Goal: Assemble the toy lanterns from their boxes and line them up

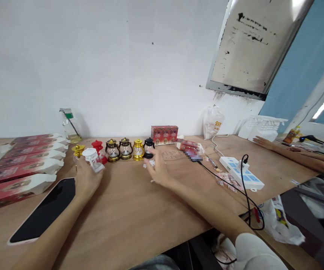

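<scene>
A small white lantern (93, 159) is tilted in my left hand (88, 180), whose fingers are wrapped round its side. My right hand (158, 170), a little blurred, is over the table with thumb and fingers apart, near a black lantern (149, 147) and some small white pieces (150, 163). No object shows in that hand. Upright in a row between my hands are a red lantern (98, 147), two dark lanterns with gold trim, one of them a bronze-black lantern (113, 150), and a gold lantern (138, 150). Another gold lantern (78, 150) is partly hidden behind my left hand.
Red boxes with white flaps (18, 187) lie at left beside a phone (45, 210). Small red boxes (164, 135) stand by the wall. A power strip (240, 173) with black cables lies at right. Another person's arm (285, 152) rests farther right, near white parts (264, 129).
</scene>
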`<state>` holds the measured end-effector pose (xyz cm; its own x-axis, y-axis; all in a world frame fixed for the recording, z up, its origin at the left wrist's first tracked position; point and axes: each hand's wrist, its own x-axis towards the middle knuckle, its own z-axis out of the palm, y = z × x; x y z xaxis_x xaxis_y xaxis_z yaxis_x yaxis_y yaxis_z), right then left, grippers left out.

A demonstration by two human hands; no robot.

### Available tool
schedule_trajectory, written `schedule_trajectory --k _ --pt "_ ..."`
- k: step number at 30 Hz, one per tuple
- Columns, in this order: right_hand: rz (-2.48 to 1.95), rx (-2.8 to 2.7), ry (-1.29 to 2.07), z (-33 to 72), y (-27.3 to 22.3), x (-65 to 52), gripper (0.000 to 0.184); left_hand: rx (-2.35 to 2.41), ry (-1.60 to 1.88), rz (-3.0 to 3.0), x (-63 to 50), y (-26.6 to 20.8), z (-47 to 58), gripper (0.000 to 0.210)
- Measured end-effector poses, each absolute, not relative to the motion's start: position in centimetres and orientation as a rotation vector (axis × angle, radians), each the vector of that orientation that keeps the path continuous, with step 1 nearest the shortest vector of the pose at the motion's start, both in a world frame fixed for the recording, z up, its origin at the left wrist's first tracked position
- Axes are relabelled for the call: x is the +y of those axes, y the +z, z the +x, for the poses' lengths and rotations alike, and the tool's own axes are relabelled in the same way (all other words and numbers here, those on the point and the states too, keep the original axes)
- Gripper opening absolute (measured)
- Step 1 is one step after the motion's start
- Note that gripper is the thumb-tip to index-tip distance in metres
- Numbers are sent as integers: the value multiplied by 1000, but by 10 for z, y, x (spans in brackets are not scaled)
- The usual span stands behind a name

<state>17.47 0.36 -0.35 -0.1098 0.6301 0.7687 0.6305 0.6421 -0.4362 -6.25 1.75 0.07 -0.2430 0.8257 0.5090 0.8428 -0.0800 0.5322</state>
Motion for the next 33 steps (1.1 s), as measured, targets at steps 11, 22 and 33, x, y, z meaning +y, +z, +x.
schedule_trajectory --k 11,22,33 --pt "-1782 -2050 -579 259 71 155 66 -2296 -1132 -1849 21 -7 -63 79" --pt "-1823 -2350 -596 254 65 189 81 -2107 -1319 -1531 1 -13 -44 87" --pt "-1624 -2249 -741 264 41 152 64 -1514 -1105 -2165 1 -18 -33 44"
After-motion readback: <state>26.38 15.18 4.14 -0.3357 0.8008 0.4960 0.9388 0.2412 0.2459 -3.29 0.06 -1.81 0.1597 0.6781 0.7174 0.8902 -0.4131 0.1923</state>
